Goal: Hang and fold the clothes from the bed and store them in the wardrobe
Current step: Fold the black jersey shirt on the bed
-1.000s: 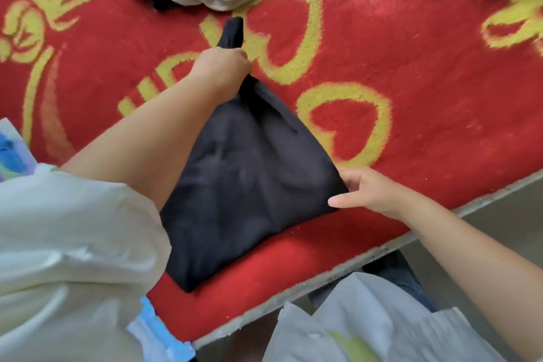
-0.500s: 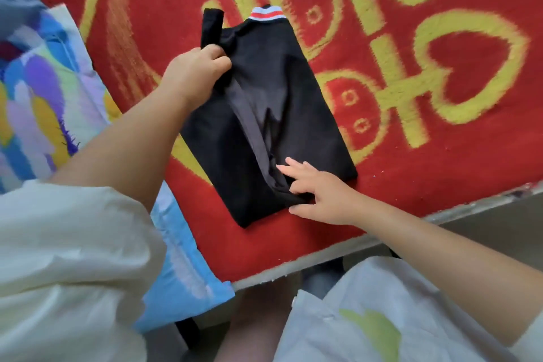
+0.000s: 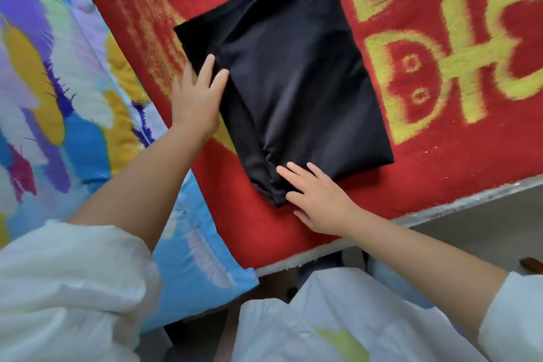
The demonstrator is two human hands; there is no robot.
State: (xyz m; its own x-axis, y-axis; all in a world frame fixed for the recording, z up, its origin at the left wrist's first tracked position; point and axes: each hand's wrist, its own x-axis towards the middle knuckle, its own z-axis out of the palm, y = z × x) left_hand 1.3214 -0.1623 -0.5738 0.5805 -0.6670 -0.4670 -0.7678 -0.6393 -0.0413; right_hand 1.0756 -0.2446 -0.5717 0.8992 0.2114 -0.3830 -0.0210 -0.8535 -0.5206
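Note:
A black garment (image 3: 296, 73) with a white-and-red striped collar lies folded into a rectangle on the red bed cover (image 3: 458, 161). My left hand (image 3: 195, 97) lies flat with straight fingers on the garment's left edge. At the near corner of the fold my right hand (image 3: 316, 200) presses down, fingers spread and straight. Neither hand grips the cloth.
The red cover bears yellow patterns and ends at the bed's grey front edge (image 3: 440, 209). A quilt (image 3: 58, 97) with blue, yellow and purple feather print lies to the left, overlapping the cover. My white sleeves and shirt fill the bottom of the view.
My left hand let go of the bunched sleeve it was gripping and now lies flat on the left edge. The sleeve is folded in. My right hand stays on the near corner.

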